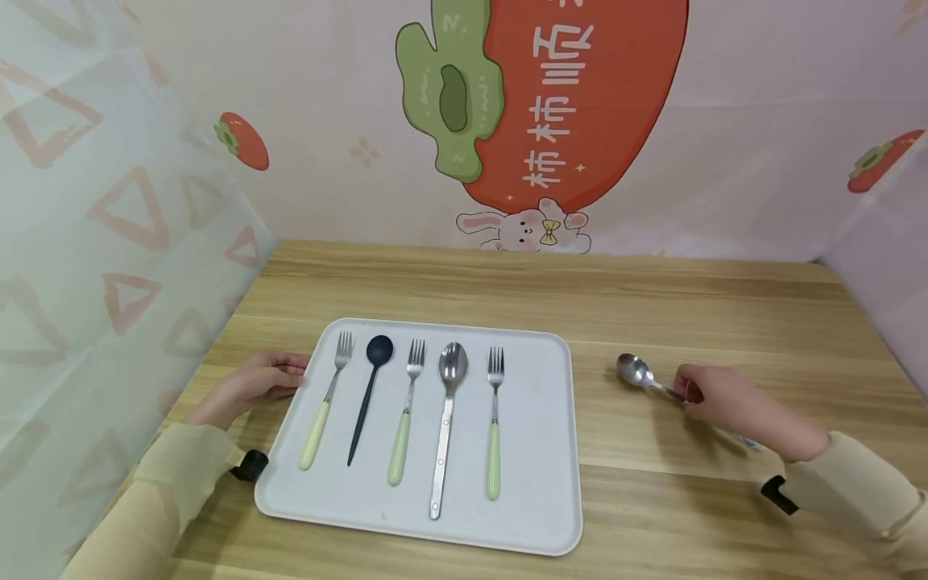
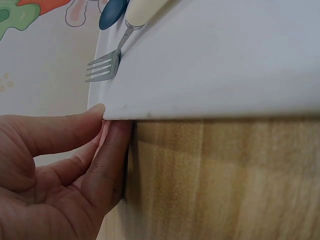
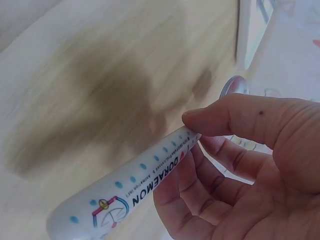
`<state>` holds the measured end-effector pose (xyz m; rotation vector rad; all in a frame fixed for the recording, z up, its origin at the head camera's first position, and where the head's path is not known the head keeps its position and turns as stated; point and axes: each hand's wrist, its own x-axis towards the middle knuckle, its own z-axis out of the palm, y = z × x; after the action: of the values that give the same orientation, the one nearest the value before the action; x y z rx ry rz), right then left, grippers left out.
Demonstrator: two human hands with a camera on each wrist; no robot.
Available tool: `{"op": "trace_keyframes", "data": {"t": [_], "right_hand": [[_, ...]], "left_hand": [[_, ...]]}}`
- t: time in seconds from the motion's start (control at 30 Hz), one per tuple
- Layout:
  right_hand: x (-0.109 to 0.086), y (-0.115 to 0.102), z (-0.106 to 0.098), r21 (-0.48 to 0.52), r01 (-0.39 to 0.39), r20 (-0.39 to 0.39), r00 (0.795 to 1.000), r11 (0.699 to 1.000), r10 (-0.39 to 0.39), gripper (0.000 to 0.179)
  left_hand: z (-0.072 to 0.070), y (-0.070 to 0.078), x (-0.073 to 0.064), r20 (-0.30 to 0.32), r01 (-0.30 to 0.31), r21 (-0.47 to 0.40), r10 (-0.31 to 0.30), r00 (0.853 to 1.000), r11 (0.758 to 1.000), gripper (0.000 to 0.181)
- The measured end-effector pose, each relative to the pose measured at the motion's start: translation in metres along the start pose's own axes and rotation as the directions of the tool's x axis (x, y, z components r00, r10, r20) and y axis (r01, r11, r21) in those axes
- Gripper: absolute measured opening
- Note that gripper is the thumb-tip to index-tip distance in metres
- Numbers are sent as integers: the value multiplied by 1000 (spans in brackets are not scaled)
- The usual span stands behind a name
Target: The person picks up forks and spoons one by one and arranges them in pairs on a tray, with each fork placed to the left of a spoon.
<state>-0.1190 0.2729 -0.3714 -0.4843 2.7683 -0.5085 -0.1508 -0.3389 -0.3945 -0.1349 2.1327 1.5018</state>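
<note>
My right hand (image 1: 732, 403) pinches a spoon (image 1: 635, 370) above the wood to the right of the tray. In the right wrist view its white handle (image 3: 150, 175), with blue dots and "DORAEMON" lettering, runs between thumb and fingers. The left hand (image 1: 264, 379) grips the left rim of a white tray (image 1: 536, 451), thumb at the top edge, fingers below. Lying on the tray are a cream-handled fork (image 1: 319, 427), a black spoon (image 1: 379, 351), a green-handled fork (image 1: 399, 451), a long steel spoon (image 1: 453, 366) and another green-handled fork (image 1: 495, 459).
The wooden table (image 1: 652, 298) extends behind the tray and to its right. A printed cloth wall (image 1: 326, 80) with a red fruit drawing stands along the back, and patterned sheeting (image 1: 72, 242) closes off the left side.
</note>
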Motion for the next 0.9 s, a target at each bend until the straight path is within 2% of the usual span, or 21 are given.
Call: {"op": "trace_keyframes", "data": {"t": [0.47, 0.8, 0.9], "right_hand": [[2, -33, 4, 71, 38, 34, 999, 997, -40, 15], [9, -45, 9, 159, 139, 45, 988, 977, -148, 15], [10, -51, 10, 215, 155, 59, 983, 964, -171, 15]], "left_hand": [[1, 3, -1, 14, -16, 3, 16, 1000, 1000, 49], [2, 3, -1, 9, -12, 13, 12, 1000, 1000, 47], [1, 2, -1, 5, -13, 15, 13, 1000, 1000, 47]]}}
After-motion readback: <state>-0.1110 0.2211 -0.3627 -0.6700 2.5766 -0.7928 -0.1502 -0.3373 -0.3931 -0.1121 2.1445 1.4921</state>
